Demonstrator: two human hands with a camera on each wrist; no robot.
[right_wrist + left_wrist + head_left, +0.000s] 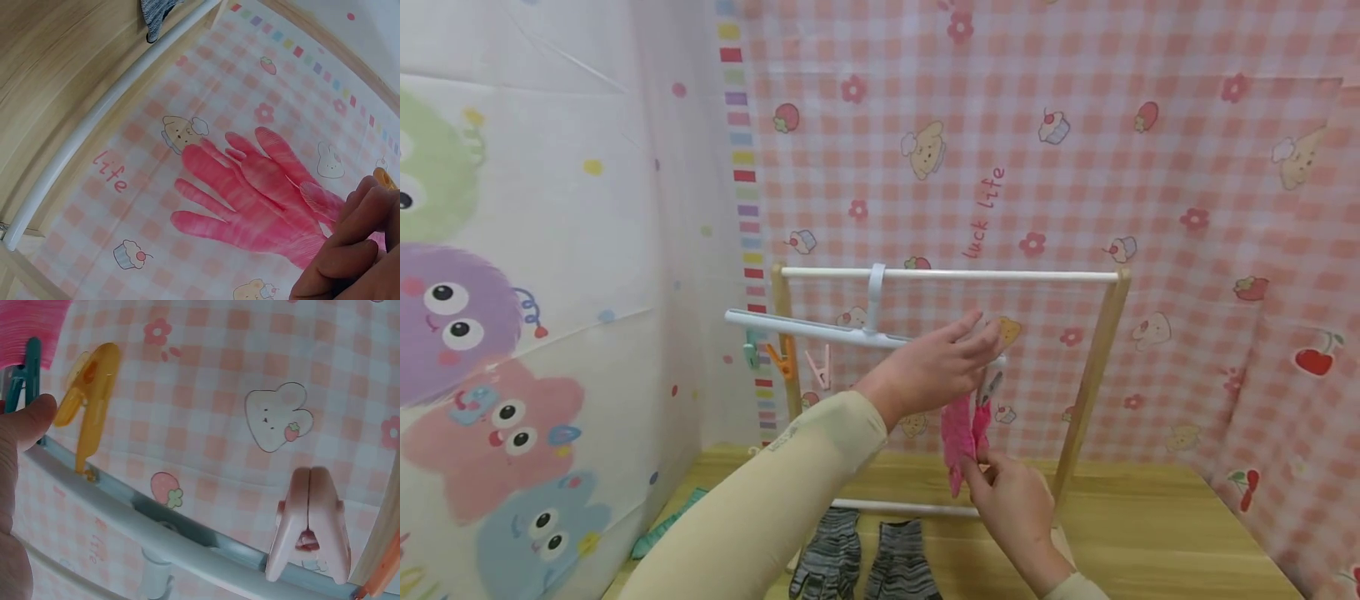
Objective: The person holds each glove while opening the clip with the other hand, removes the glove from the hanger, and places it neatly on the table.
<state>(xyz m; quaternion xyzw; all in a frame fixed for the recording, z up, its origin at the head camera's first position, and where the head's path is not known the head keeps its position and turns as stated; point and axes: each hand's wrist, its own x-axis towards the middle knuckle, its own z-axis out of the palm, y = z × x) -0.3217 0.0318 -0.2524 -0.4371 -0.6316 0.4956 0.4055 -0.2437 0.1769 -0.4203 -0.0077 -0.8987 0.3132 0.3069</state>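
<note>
A white hanger hangs by its hook from the rack's top bar and slants down to the right. At its right end is my left hand, its thumb pressed against a teal clothespin that it appears to pinch; the fingertips' hold is partly hidden. Bright pink knitted gloves dangle below this end, one layer over another, finger parts downward. Lower, my right hand pinches the pink knit; the exact contact is hidden in the right wrist view. A yellow clothespin dangles beside the teal one.
A wooden rack stands on the wooden table. Teal, orange and pale pink clothespins hang at the hanger's left. Grey striped gloves lie in front, and a green cloth item lies left.
</note>
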